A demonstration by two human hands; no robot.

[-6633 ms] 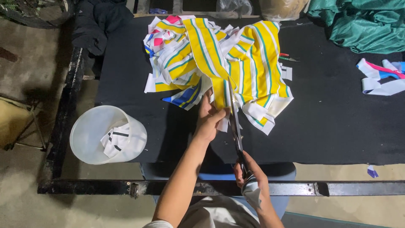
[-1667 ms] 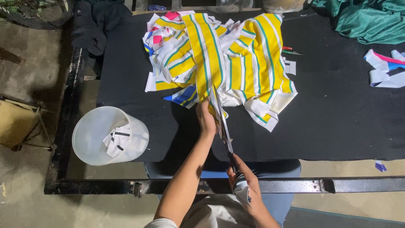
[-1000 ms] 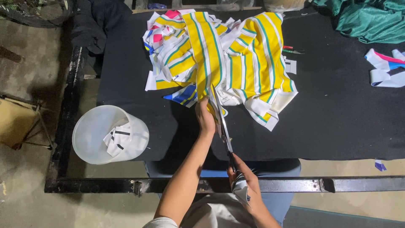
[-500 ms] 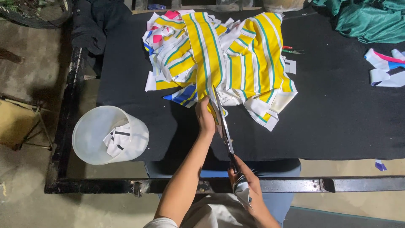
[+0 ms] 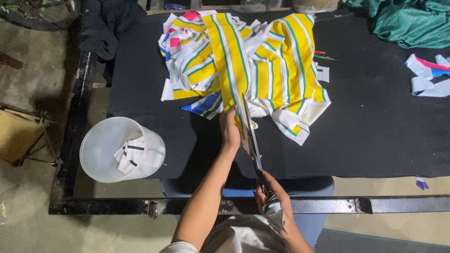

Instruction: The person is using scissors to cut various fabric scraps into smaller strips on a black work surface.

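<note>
A heap of yellow, white and teal striped fabric (image 5: 262,61) lies on the black table top (image 5: 375,122). My left hand (image 5: 229,130) pinches the near edge of a yellow strip at the heap's front. My right hand (image 5: 272,197) grips the handles of long scissors (image 5: 251,136) near the table's front edge. The blades point away from me and run into the fabric right beside my left hand. Part of the handles is hidden by my fingers and a bit of white cloth.
A white plastic bucket (image 5: 105,150) with cloth scraps sits at the table's left front corner. Green fabric (image 5: 408,21) lies at the back right, with pink, blue and white strips (image 5: 429,77) on the right. A black metal rail (image 5: 328,205) runs along the front.
The scissors have slid a little further into the yellow strip. Both hands stay almost where they were.
</note>
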